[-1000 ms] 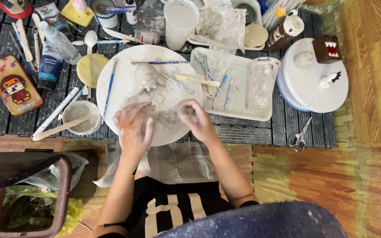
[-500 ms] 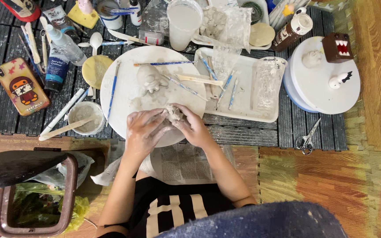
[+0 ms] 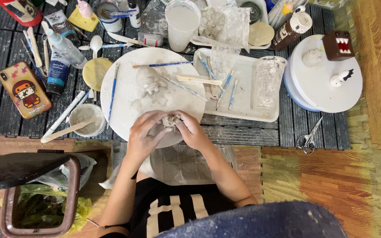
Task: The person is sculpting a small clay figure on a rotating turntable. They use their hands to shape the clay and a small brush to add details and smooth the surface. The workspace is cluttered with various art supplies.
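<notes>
I have both hands, left hand (image 3: 144, 134) and right hand (image 3: 190, 130), closed together around a grey clay lump (image 3: 171, 120) at the round board's (image 3: 124, 105) six o'clock edge. One clay figure (image 3: 150, 80) sits finished-looking at its centre; this lump remains shapeless.

Work surface: dark grey slatted table (image 3: 5, 119), boards running away from the camera, dusted with pale smears. Floor (image 3: 331, 185): warm orange-brown wood-grain boards, with yellower mat-like sections along the right side (image 3: 380, 88). Lower left, a brown-rimmed bin (image 3: 73, 189) lined with clear and yellow-green plastic stands on the floor, its dark lid (image 3: 14, 169) tipped open over it; light is even and soft, no hard shadows, and no walls or windows are in view.
</notes>
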